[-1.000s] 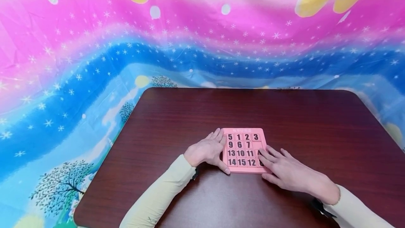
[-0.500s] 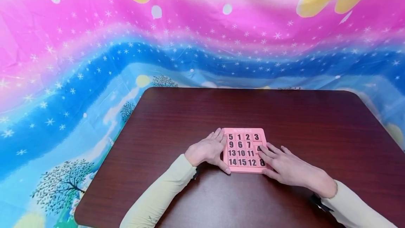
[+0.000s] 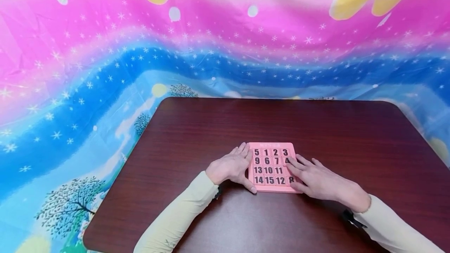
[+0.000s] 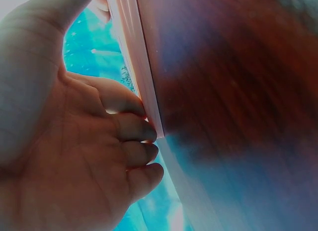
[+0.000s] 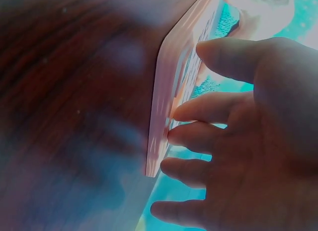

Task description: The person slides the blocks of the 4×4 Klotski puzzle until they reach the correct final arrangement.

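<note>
A pink number slide puzzle (image 3: 275, 188) lies flat on the table, its tiles printed with black numbers. Along its left edge rests my left hand (image 3: 230, 167), fingers extended and thumb spread to the near left corner. The left wrist view shows these fingers (image 4: 141, 127) against the puzzle's side. From the right, my right hand (image 3: 321, 180) reaches over the frame, its fingertips on the tile 4 (image 3: 286, 160) in the second row. Its thumb lies at the tile 8 (image 3: 291, 180), partly covering it. The slot between these two tiles looks vacant, though fingers partly hide it.
A dark reddish-brown table (image 3: 211, 128) with rounded corners carries the puzzle near its middle. Behind and left of it hangs a printed cloth (image 3: 225, 42) in pink and blue with snowflakes and trees.
Tile 4 has slid away from me, from the third row to the second, under my right fingertips. My right hand has shifted slightly forward and its thumb nears tile 8. The left hand stays put.
</note>
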Demonstrator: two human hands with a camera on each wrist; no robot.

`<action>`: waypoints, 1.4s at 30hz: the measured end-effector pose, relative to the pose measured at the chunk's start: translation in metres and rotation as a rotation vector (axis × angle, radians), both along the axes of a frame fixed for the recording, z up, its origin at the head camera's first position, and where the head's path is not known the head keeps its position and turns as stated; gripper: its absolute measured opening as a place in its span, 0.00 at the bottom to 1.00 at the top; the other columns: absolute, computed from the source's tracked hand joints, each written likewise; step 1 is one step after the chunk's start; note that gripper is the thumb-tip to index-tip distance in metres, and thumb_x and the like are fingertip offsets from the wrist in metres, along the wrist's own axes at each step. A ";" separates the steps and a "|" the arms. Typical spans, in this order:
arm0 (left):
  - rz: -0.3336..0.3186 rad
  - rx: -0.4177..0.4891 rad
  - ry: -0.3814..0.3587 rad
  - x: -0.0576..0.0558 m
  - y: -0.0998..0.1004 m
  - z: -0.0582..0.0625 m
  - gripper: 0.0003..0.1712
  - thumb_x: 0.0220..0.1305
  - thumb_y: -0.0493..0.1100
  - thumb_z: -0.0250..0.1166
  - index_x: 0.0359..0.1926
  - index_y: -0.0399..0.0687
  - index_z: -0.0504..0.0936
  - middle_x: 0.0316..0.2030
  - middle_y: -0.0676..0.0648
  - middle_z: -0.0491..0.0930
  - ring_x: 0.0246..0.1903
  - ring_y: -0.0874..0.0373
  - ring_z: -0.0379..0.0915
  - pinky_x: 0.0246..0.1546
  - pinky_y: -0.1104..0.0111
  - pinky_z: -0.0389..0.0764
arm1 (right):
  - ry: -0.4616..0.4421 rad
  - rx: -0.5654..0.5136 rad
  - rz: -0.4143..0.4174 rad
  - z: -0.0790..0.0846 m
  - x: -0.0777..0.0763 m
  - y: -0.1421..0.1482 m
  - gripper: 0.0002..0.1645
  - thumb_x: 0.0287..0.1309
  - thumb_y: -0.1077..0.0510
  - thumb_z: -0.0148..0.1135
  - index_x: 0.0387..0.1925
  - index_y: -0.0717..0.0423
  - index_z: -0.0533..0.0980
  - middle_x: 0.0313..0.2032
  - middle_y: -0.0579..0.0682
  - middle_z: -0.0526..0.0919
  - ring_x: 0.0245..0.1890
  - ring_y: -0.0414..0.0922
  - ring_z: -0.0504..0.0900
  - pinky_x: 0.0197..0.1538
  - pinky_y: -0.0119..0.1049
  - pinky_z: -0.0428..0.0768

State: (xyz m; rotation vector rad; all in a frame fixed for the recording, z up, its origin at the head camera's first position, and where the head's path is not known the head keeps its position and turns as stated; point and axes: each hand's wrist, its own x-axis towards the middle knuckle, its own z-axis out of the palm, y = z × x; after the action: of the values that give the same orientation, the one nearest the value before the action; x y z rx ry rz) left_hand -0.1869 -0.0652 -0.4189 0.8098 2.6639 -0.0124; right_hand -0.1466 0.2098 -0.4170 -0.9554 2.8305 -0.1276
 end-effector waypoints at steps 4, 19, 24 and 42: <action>-0.003 -0.005 0.004 0.000 0.000 -0.001 0.77 0.39 0.79 0.69 0.77 0.38 0.45 0.78 0.37 0.40 0.78 0.46 0.34 0.79 0.60 0.45 | 0.016 -0.001 0.008 0.001 0.007 0.001 0.38 0.63 0.42 0.59 0.68 0.58 0.69 0.70 0.60 0.67 0.70 0.65 0.63 0.64 0.71 0.65; -0.001 -0.006 0.007 -0.002 -0.001 -0.001 0.77 0.39 0.79 0.69 0.77 0.38 0.45 0.78 0.37 0.40 0.78 0.47 0.34 0.79 0.61 0.45 | 0.063 -0.031 0.067 -0.004 0.051 0.001 0.38 0.63 0.38 0.59 0.66 0.57 0.71 0.68 0.56 0.71 0.70 0.61 0.66 0.62 0.69 0.68; -0.005 -0.015 0.017 -0.002 0.000 0.000 0.77 0.39 0.79 0.69 0.77 0.38 0.45 0.78 0.37 0.40 0.78 0.46 0.33 0.79 0.60 0.45 | 0.154 -0.026 0.088 -0.009 0.060 0.003 0.38 0.61 0.39 0.62 0.66 0.56 0.72 0.68 0.55 0.71 0.68 0.59 0.68 0.61 0.67 0.70; -0.006 -0.003 0.015 -0.001 -0.001 -0.003 0.77 0.39 0.79 0.69 0.77 0.38 0.45 0.78 0.37 0.39 0.78 0.47 0.34 0.79 0.61 0.45 | 0.063 -0.001 0.031 -0.006 0.036 0.000 0.37 0.62 0.41 0.61 0.67 0.55 0.70 0.70 0.56 0.69 0.71 0.61 0.64 0.64 0.69 0.66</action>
State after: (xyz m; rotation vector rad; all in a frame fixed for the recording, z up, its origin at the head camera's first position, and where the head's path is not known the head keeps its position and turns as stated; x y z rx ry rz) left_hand -0.1879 -0.0658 -0.4216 0.8195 2.6748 -0.0241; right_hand -0.1110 0.2098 -0.4232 -1.0210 2.8709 -0.0966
